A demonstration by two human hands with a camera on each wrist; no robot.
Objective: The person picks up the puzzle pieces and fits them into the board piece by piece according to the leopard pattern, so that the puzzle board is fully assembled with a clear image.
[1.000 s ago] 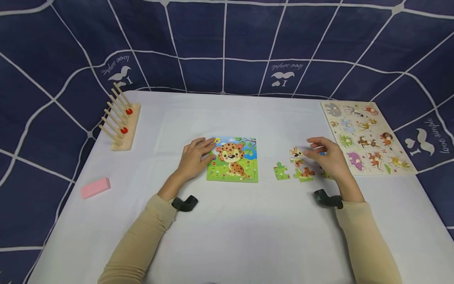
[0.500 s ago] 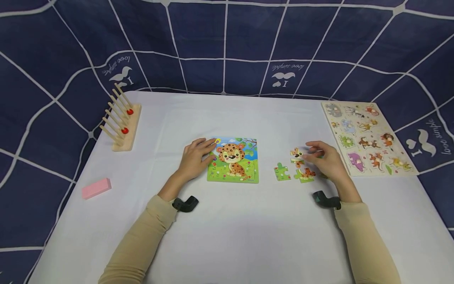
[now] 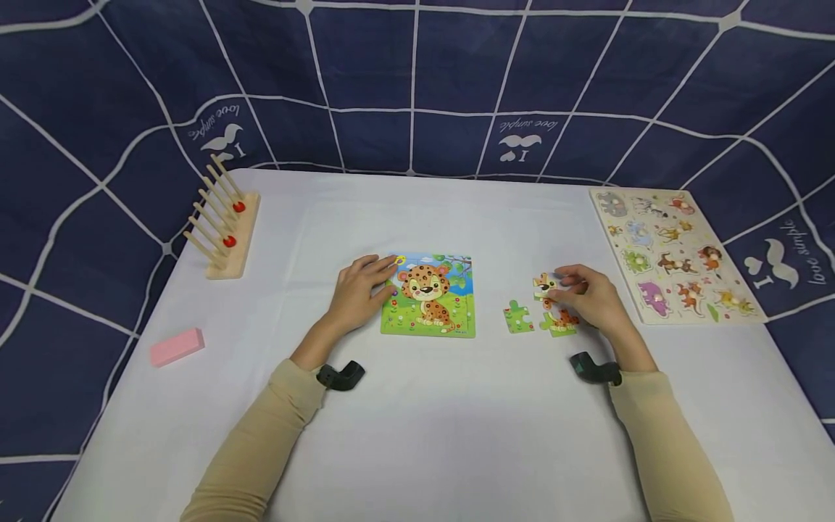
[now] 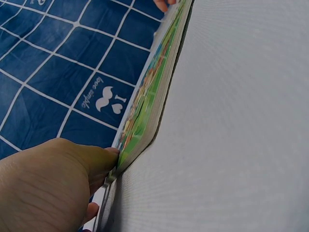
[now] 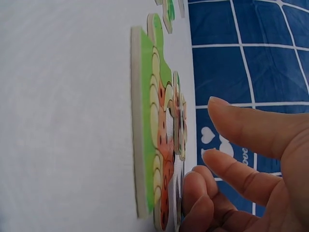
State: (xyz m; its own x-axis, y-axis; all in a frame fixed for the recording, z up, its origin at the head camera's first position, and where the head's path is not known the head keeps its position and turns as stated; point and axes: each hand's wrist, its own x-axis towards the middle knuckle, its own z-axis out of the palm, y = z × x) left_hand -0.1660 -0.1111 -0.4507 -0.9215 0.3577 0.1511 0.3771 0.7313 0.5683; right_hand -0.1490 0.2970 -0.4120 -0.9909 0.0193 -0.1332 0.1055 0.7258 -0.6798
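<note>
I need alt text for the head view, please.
A person's left hand touches a leopard picture board on a white table; their right hand is close to loose puzzle pieces. Farther out: peg stand, pink block, animal board.

Comprises a square, leopard-printed board point(image 3: 427, 296) flat on the table point(image 3: 457, 435) and, near its right side, a loose green flowered piece point(image 3: 519, 319) just beside leopard-patterned pieces point(image 3: 561, 323), all face up.

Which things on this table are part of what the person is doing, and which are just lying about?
Seemingly part of the job:
Leopard jigsaw puzzle, with the left hand at its left edge
Loose jigsaw pieces, with the right hand at them

Apparently just lying about:
Wooden peg stand with two red beads
Pink block
Animal knob puzzle board
</note>
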